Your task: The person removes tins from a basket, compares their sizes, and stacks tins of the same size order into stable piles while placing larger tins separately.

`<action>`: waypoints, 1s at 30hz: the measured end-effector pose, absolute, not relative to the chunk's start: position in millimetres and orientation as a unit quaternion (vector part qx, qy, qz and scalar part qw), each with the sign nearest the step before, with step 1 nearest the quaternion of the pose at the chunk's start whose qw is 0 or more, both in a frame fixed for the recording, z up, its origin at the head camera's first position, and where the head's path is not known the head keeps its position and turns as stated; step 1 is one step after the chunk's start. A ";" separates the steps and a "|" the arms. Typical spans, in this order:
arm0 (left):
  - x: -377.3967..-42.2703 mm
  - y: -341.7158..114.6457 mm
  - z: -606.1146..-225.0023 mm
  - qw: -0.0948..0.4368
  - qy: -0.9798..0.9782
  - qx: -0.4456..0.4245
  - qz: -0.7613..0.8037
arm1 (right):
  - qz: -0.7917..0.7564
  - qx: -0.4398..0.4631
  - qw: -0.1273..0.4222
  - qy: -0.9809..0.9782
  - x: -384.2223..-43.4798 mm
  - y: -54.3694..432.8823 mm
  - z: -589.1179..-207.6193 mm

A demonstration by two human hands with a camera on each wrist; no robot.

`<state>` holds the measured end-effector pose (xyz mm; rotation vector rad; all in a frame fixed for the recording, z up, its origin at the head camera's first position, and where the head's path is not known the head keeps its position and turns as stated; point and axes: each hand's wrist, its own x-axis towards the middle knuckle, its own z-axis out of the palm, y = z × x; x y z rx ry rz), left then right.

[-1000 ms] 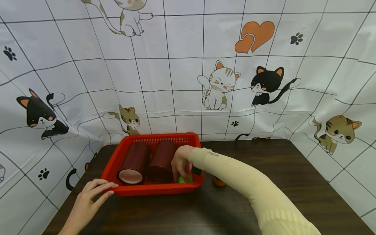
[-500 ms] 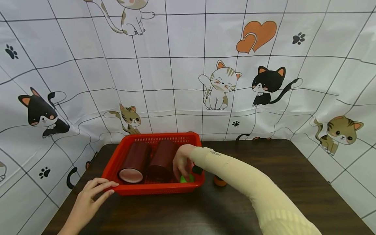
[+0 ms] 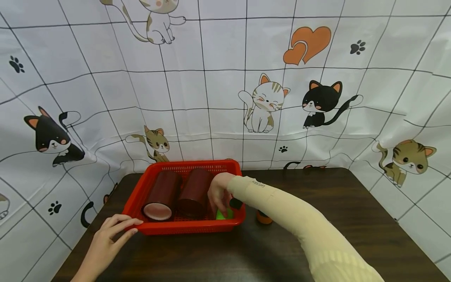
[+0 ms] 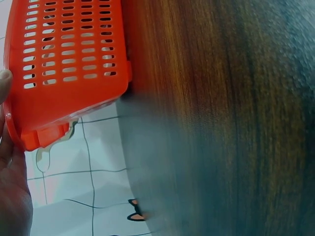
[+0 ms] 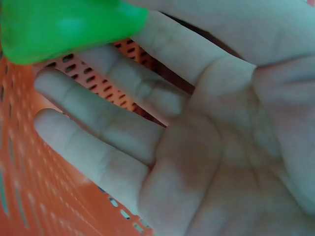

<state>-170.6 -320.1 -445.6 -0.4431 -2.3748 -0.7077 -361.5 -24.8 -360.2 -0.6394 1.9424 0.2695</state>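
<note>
My left hand (image 3: pixel 105 243) grips the near left corner of a red plastic basket (image 3: pixel 190 226), thumb on the near side and fingers over the rim. In the left wrist view the basket's slotted wall (image 4: pixel 74 93) is beside this hand. Reaching into the basket's right end, my right hand (image 3: pixel 219 194) pinches a smooth, bright green object (image 5: pixel 69 27) between thumb and forefinger. Its other fingers extend beside it, and its kind cannot be made out. Two dark red-brown cylinders lie in the basket: the left one (image 3: pixel 163 190) shows a pale round end, the right one (image 3: pixel 193 192) a dark end.
A small orange and black object (image 3: pixel 264 217) stands on the dark wooden table (image 3: pixel 197 258) right of the basket, partly hidden by my right forearm in a cream sleeve (image 3: pixel 282 203). Behind the table hangs a white cat-print sheet (image 3: pixel 218 90).
Both hands stay nearly where they were, left on the rim and right at the green object. The basket and cylinders have not moved; the view shifts slightly.
</note>
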 end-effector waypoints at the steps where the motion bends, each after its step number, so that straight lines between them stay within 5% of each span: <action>1: -170.7 -319.9 -445.5 0.306 -0.898 -0.167 -0.268 | 0.111 -0.271 0.514 0.806 -362.1 -23.9 -358.9; 30: -171.0 -321.2 -446.7 0.289 -0.904 -0.160 -0.271 | -0.091 -0.446 0.417 0.787 -371.6 20.6 -337.9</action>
